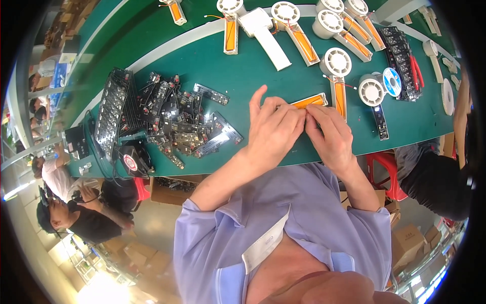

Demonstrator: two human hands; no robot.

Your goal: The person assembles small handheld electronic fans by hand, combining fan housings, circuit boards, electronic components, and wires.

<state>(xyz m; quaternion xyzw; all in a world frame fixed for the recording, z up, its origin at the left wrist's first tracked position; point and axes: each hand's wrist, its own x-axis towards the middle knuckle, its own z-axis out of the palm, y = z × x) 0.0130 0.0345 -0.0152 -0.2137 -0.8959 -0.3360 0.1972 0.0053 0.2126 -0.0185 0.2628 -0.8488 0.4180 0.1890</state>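
Note:
My left hand [276,126] and my right hand [330,136] meet over the near part of the bench. Their thumbs and fingertips are pinched together, and whatever lies between them is hidden. Just beyond the fingers shows a white fan handle [324,96] with an orange battery [309,102] in it; its other end disappears behind my left hand. The left index finger sticks up, away from the pinch. Close to my right hand lies a handheld fan [338,62], its open handle holding another orange battery [339,99].
Several open fans [302,43] line the far side. Loose circuit boards [174,114] are heaped at left beside stacked boards [114,109] and a black fume fan [134,159]. At right are a wire spool [391,82], more boards [400,55] and red-handled pliers [416,73]. People sit at left.

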